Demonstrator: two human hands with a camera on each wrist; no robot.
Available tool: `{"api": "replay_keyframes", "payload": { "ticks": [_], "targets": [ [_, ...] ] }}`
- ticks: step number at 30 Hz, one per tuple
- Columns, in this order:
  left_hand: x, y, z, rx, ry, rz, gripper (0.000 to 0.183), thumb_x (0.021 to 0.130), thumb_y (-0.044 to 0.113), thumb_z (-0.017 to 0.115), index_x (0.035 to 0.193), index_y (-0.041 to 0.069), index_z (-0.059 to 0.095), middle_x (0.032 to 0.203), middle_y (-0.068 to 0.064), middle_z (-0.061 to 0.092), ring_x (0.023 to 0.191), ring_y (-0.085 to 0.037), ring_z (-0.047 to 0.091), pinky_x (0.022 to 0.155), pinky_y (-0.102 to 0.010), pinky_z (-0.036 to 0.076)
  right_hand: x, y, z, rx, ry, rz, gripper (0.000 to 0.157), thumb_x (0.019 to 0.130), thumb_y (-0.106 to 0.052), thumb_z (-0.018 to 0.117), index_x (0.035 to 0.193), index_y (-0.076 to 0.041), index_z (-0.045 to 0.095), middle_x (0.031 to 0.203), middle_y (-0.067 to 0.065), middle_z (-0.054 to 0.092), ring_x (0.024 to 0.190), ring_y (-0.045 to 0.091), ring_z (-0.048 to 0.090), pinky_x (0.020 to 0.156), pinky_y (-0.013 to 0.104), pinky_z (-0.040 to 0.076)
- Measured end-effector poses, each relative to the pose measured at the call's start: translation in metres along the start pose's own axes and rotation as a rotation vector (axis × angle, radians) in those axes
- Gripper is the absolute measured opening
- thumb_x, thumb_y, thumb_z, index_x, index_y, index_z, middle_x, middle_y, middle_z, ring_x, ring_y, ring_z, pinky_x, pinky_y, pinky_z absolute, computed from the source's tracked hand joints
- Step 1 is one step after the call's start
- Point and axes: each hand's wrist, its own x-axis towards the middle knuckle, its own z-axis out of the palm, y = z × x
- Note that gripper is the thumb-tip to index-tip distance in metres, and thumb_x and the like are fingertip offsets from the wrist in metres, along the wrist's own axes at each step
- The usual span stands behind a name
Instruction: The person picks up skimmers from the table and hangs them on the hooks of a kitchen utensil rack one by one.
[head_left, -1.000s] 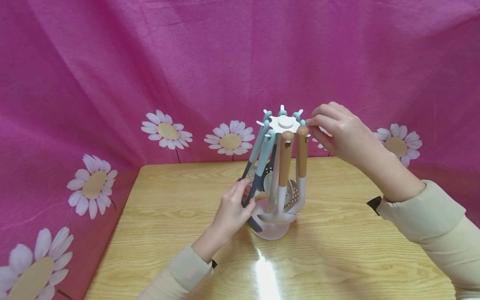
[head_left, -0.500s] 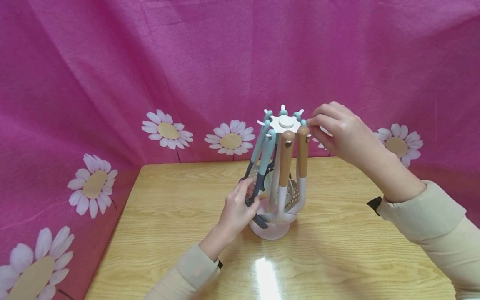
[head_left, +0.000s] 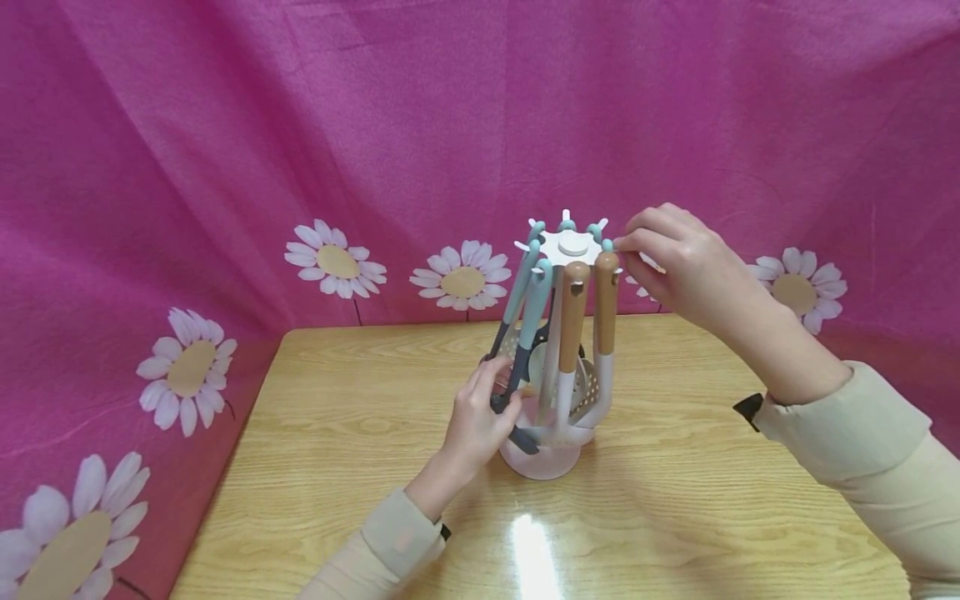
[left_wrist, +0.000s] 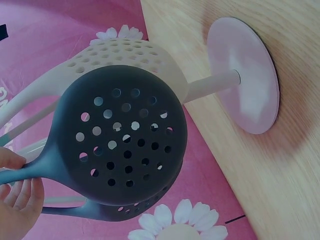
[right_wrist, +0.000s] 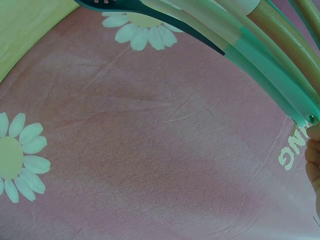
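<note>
A white carousel utensil rack [head_left: 564,243] with a round pinkish base [head_left: 540,462] stands upright on the table, hung with kitchen utensils. My left hand [head_left: 480,417] pinches the dark shaft of a skimmer [left_wrist: 120,135] low on the rack's left. The skimmer has a mint handle [head_left: 536,300], hung by its end on a hook, and a round perforated head. At the top right, my right hand [head_left: 682,258] has its fingertips on the tip of a rack hook, beside a mint handle end. In the right wrist view only a few curled fingers [right_wrist: 313,155] show.
Two utensils with brown handles [head_left: 572,321] hang at the front right; one has a pale ladle-like bowl [head_left: 555,435]. A beige perforated skimmer [left_wrist: 130,55] and another dark perforated utensil [left_wrist: 117,212] hang close by. Behind the wooden table [head_left: 360,417] is a pink flowered cloth [head_left: 420,125].
My left hand has shifted slightly right, bringing the skimmer's lower end in toward the rack's post. My right hand has stayed at the hook.
</note>
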Motion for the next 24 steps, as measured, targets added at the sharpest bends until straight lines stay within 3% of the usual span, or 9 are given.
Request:
{"api": "replay_keyframes", "payload": {
  "ticks": [4,7,15,20,24],
  "targets": [
    [0.001,-0.002,-0.001,-0.006,-0.002,0.022,0.044,0.071,-0.007,0.07,0.11,0.0,0.051,0.091,-0.01,0.059,0.081,-0.018,0.061,0.071,-0.025,0.053,0.001,0.0,-0.001,-0.008,-0.008,0.001,0.004,0.081,0.003,0.061,0.082,0.006,0.061,0.081,0.014,0.057,0.075,0.027,0.051,0.068,0.031,0.042],
    [0.003,-0.003,-0.003,-0.009,-0.012,0.047,0.042,0.071,-0.007,0.069,0.109,-0.001,0.051,0.091,-0.01,0.059,0.08,-0.019,0.061,0.07,-0.026,0.054,0.001,-0.001,-0.002,-0.027,-0.026,-0.001,0.011,0.073,0.008,0.066,0.083,0.006,0.061,0.081,0.014,0.057,0.074,0.027,0.05,0.067,0.033,0.042],
    [0.014,-0.006,-0.017,0.001,-0.045,0.126,0.035,0.073,-0.002,0.069,0.105,0.0,0.054,0.09,-0.01,0.06,0.082,-0.018,0.06,0.069,-0.03,0.054,0.003,-0.002,-0.001,-0.101,-0.011,-0.076,0.02,0.067,0.011,0.071,0.084,0.007,0.061,0.08,0.014,0.057,0.073,0.03,0.051,0.064,0.038,0.043],
    [0.028,-0.007,-0.034,0.029,-0.009,0.191,0.025,0.076,0.001,0.067,0.098,-0.002,0.058,0.088,-0.01,0.061,0.08,-0.02,0.06,0.071,-0.03,0.052,0.003,0.001,-0.002,-0.132,-0.029,-0.119,0.024,0.065,0.011,0.072,0.085,0.007,0.061,0.081,0.015,0.057,0.074,0.031,0.052,0.066,0.041,0.044],
    [0.048,-0.008,-0.051,0.088,0.045,0.255,0.016,0.077,0.001,0.065,0.093,-0.001,0.061,0.086,-0.01,0.062,0.08,-0.021,0.058,0.074,-0.029,0.05,0.004,0.003,-0.005,-0.185,-0.073,-0.165,0.023,0.067,0.009,0.07,0.087,0.006,0.061,0.082,0.015,0.057,0.075,0.032,0.053,0.068,0.041,0.045]
  ]
}}
